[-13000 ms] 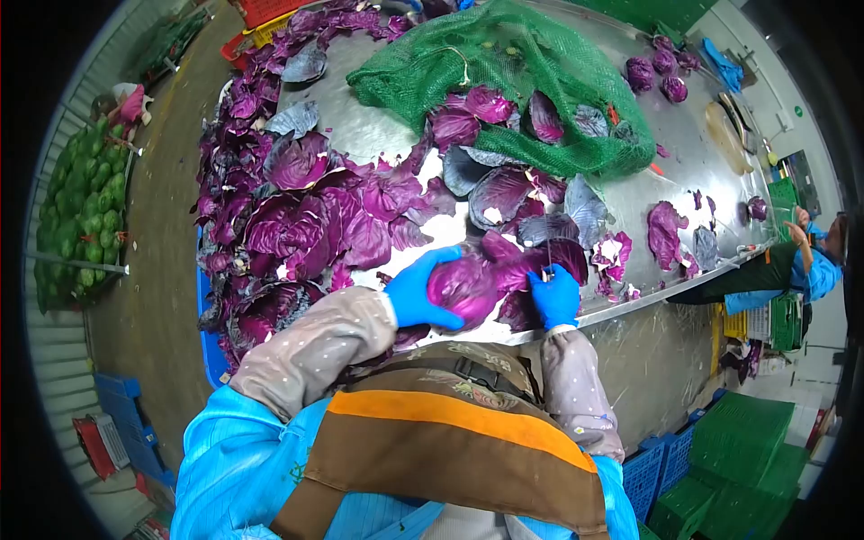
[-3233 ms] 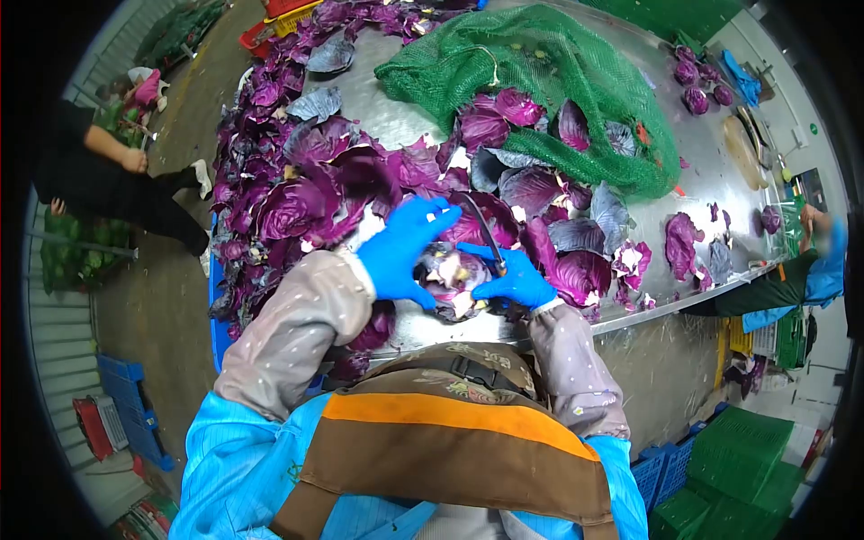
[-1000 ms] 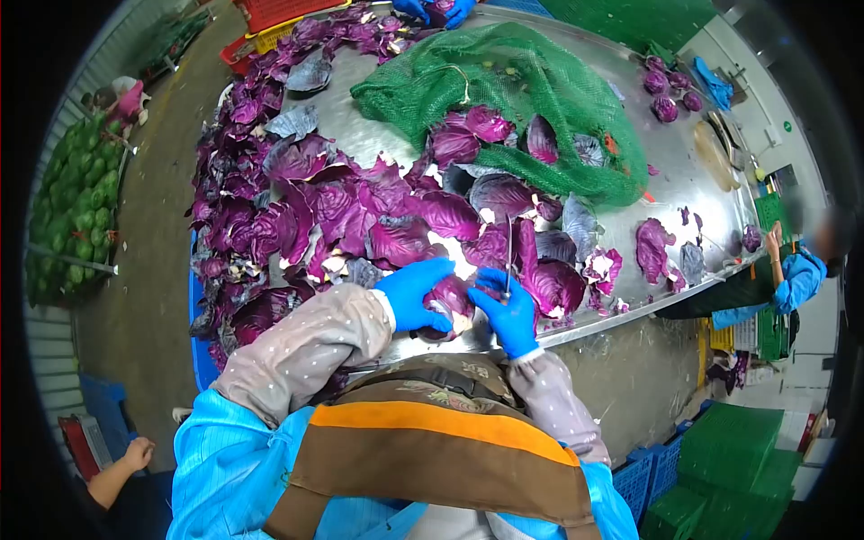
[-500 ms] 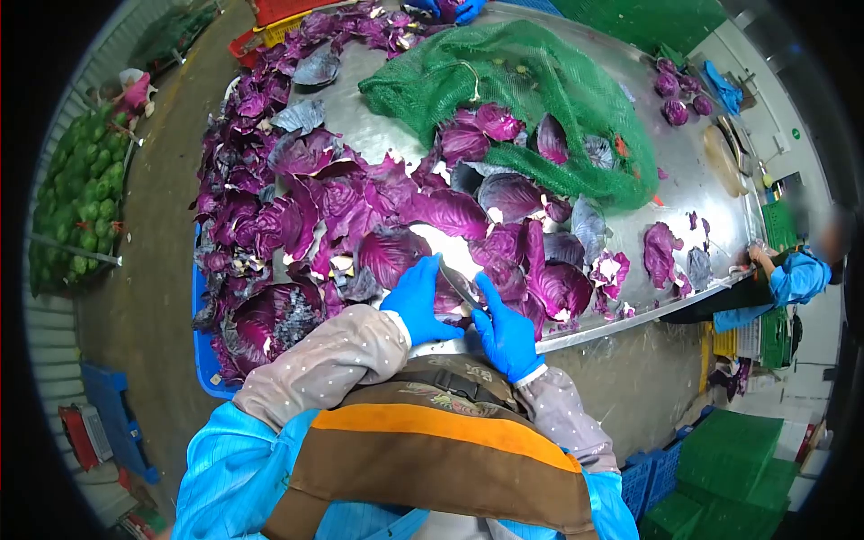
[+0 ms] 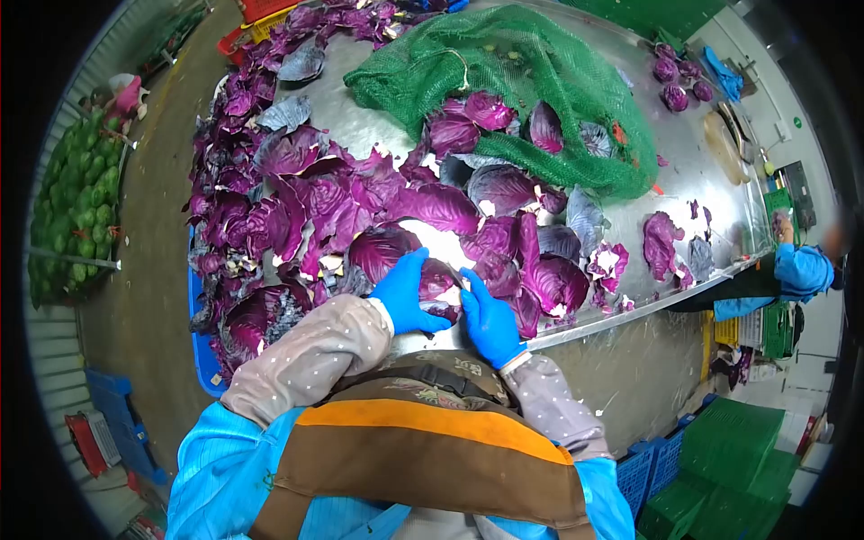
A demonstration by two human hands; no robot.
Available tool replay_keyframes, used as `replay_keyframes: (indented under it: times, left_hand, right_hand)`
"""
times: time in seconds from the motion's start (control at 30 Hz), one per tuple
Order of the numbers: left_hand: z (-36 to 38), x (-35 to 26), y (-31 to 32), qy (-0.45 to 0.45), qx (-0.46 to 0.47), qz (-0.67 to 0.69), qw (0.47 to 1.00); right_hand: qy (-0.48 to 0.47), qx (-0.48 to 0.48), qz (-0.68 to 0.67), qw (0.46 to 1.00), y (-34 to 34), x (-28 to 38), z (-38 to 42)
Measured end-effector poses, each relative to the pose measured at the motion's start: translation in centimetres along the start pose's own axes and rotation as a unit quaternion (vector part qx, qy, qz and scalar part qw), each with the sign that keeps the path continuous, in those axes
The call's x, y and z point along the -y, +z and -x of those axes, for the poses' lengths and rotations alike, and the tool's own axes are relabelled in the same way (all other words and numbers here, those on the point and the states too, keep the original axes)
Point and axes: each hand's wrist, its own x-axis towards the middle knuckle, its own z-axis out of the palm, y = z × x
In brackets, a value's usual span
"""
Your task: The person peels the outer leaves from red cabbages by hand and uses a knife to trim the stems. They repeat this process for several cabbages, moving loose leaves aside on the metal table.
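My left hand (image 5: 407, 295), in a blue glove, curls round the left side of a red cabbage (image 5: 436, 281) near the steel table's front edge. My right hand (image 5: 492, 322), also gloved in blue, is closed on a knife at the cabbage's right side. Only a thin dark bit of the blade shows; the handle is hidden in my fingers. Loose purple cabbage leaves (image 5: 436, 208) lie just beyond both hands, and a cupped leaf (image 5: 382, 252) rests beside my left hand.
Trimmed leaves heap up along the left, above a blue crate (image 5: 208, 360). Green netting (image 5: 540, 81) lies across the table (image 5: 360, 99). Several whole red cabbages (image 5: 674, 97) sit at the far right. Another person (image 5: 799, 270) stands at the right edge. Green crates (image 5: 729, 441) are stacked behind on the right.
The knife blade, plainly visible between my hands before, is now mostly hidden against the cabbage. Both hands have shifted slightly left in view. The person at right has raised a hand.
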Motion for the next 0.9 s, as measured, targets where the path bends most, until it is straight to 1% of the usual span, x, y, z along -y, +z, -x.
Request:
replay_keyframes:
  times: [0.03,0.07,0.13,0.17,0.2,0.23,0.27,0.3,0.37,0.4,0.47,0.5,0.57,0.6,0.67,0.77,0.83,0.87,0.9]
  left_hand:
    - [-0.2,0.0,-0.2,0.014,0.009,-0.001,1.0]
    - [-0.2,-0.1,-0.1,-0.005,0.002,-0.019,1.0]
    - [-0.1,-0.8,0.2,-0.04,-0.008,-0.05,0.998]
    - [-0.1,-0.8,0.6,-0.044,-0.016,-0.036,0.998]
    - [0.0,-1.2,0.5,-0.036,-0.014,-0.013,0.999]
    - [0.1,-1.4,0.3,-0.024,-0.013,0.009,1.0]
    - [0.2,-0.5,0.5,0.009,-0.023,-0.017,1.0]
    - [0.2,0.3,0.7,0.035,-0.03,-0.046,0.998]
    - [-0.3,-0.3,0.3,0.024,-0.003,-0.017,1.0]
    - [-0.4,-0.4,0.6,0.012,-0.011,-0.014,1.0]
    - [-0.8,-1.1,0.8,-0.013,-0.002,-0.051,0.999]
    - [-0.8,-1.3,0.8,-0.026,0.001,-0.07,0.997]
    - [-0.3,-1.5,0.9,-0.02,-0.005,-0.072,0.997]
    - [-0.2,-1.8,0.9,-0.023,-0.009,-0.064,0.998]
    - [-0.1,-2.3,0.8,-0.036,-0.006,-0.038,0.999]
    - [0.0,-1.5,1.6,-0.013,-0.036,-0.08,0.996]
    - [-0.2,-1.7,1.3,-0.02,-0.034,-0.072,0.997]
    - [-0.2,-1.7,1.5,-0.019,-0.039,-0.079,0.996]
    - [-0.2,-1.5,1.6,-0.023,-0.044,-0.088,0.995]
  right_hand:
    - [0.014,0.036,0.043,0.998,-1.5,1.1,0.0]
    - [0.028,0.073,0.087,0.993,-2.4,1.6,0.0]
    - [0.016,-0.013,-0.071,0.997,0.1,-0.3,0.1]
    - [0.006,-0.066,-0.139,0.988,1.1,-1.7,-0.4]
    - [-0.058,-0.113,-0.146,0.981,2.3,-2.4,-1.2]
    - [0.034,-0.054,-0.15,0.987,1.1,-1.1,-0.7]
    - [0.05,-0.057,-0.091,0.993,1.6,-1.6,-0.5]
    - [0.085,-0.008,-0.075,0.994,-0.4,0.6,-0.4]
    - [0.011,-0.05,-0.008,0.999,-2.1,1.7,-0.6]
    - [-0.004,-0.034,0.029,0.999,-2.7,1.7,-1.0]
    - [-0.027,0.003,0.094,0.995,-3.6,1.9,-2.4]
    - [-0.017,0.024,0.123,0.992,-3.4,1.4,-3.1]
    - [0.003,0.071,0.179,0.981,-2.8,0.0,-4.2]
    - [0.01,0.066,0.165,0.984,-3.2,0.8,-4.3]
    - [0.009,0.043,0.144,0.989,-2.8,0.2,-4.6]
    - [0.022,0.005,0.101,0.995,-2.4,0.2,-4.9]
    - [0.024,-0.025,0.067,0.997,-1.5,-0.9,-5.6]
    - [0.047,-0.049,0.04,0.997,-0.7,-1.9,-6.0]
    - [0.055,-0.049,0.037,0.997,-0.9,-1.8,-6.1]
